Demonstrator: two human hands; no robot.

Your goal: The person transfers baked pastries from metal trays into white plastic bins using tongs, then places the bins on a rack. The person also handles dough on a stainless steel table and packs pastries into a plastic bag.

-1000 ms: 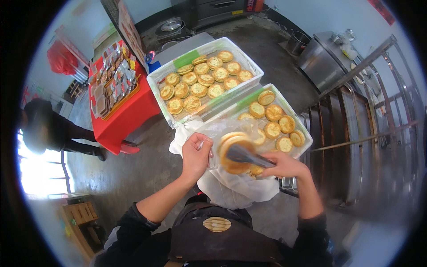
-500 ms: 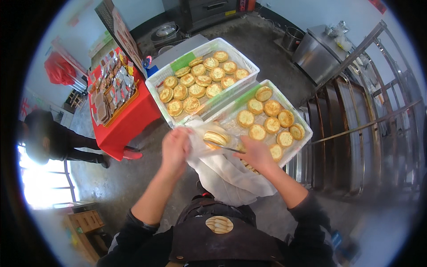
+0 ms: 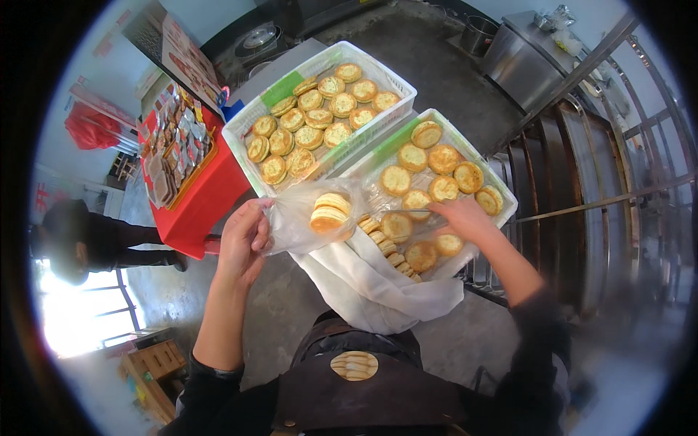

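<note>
My left hand [image 3: 246,236] pinches the edge of a clear plastic bag [image 3: 291,218]. Inside it rest a few round golden flatbreads [image 3: 329,212], stacked together. Over the nearer white crate [image 3: 509,195], my right hand [image 3: 465,218] is closed on slim metal tongs [image 3: 407,211], whose tips reach left among the loose flatbreads [image 3: 396,180]. The tongs' handle is mostly hidden in my palm. More flatbreads stand on edge in a row at the crate's near left side. A white cloth [image 3: 371,291] drapes over that corner, below the bag.
Another white crate [image 3: 407,102] of flatbreads stands farther left. A red-covered table [image 3: 193,225] with packaged goods is at the left, and a person [image 3: 87,236] stands beyond it. A metal rack [image 3: 582,211] rises close on the right. A steel cabinet [image 3: 520,69] sits behind.
My right hand and the tongs have moved right, out of the bag and over the crate. The flatbreads stay in the bag, which my left hand has drawn left.
</note>
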